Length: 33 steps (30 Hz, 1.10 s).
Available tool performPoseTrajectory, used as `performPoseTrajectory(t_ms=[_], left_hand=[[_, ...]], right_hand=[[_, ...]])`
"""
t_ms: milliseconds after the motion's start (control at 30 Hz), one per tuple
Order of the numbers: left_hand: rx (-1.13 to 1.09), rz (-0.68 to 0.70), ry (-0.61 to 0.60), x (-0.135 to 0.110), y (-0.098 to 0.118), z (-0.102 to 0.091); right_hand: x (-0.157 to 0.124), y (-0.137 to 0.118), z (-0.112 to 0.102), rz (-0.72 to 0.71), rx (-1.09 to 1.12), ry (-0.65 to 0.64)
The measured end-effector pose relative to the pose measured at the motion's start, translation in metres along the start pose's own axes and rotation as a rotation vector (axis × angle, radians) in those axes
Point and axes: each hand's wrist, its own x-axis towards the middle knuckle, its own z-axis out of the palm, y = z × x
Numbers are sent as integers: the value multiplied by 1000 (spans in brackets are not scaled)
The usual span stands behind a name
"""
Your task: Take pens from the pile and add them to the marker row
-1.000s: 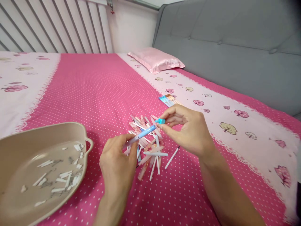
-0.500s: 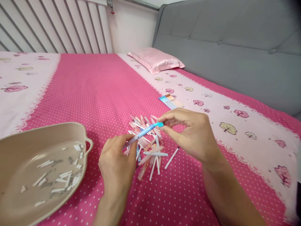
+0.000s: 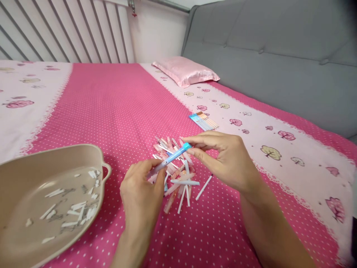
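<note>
My left hand (image 3: 143, 186) grips the lower part of a light blue pen (image 3: 173, 155), thumb on one side and fingers on the other. The pen slants up to the right above a heap of pen parts. At its upper end sits a bright blue end cap (image 3: 187, 146), pinched between the thumb and fingers of my right hand (image 3: 223, 158). Under the pen lies the loose heap of pen parts (image 3: 185, 182), with pink, clear and pale blue barrels and thin white refills. My left hand hides part of the heap.
Beyond my right hand lies a neat row of pens (image 3: 203, 121) with blue and brown ends. A beige basin (image 3: 95, 150) at the left contains small white pieces. A separate white refill (image 3: 204, 187) rests right of the heap. Farther back is a pink pillow (image 3: 185, 70).
The bright blue end cap now sits closer in on the pen's end; before, it stuck out at an angle with a narrow part showing. Both hands have shifted only slightly.
</note>
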Motion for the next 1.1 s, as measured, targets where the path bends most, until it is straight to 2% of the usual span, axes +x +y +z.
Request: performPoseTrajectory(t_ms=[133,300,400,533,633,700,900,1100], left_hand=[[-89,-63,-48,0,1,0],[-228,-205,-102,0,1,0],[-388,-292,-141,1,2,0],[-604,-366,-166,1,5,1],[-686,-390,-165,1,7,1],[-716,-405,-153,1,9,0],[-759,-429,-95,0,11,-3],[-735,-382,-86,1,7,-1]], right_hand=[[-1,0,1,63,89,9],[-1,-2,1,155,139,-17],[0,-4,4,221,126,-93],[-3,-6,16,303,140,-285],[-6,-6,26,329,113,-412],[-8,-5,32,315,72,-449],[-9,-2,42,285,66,-468],[-8,-2,44,328,116,-455]])
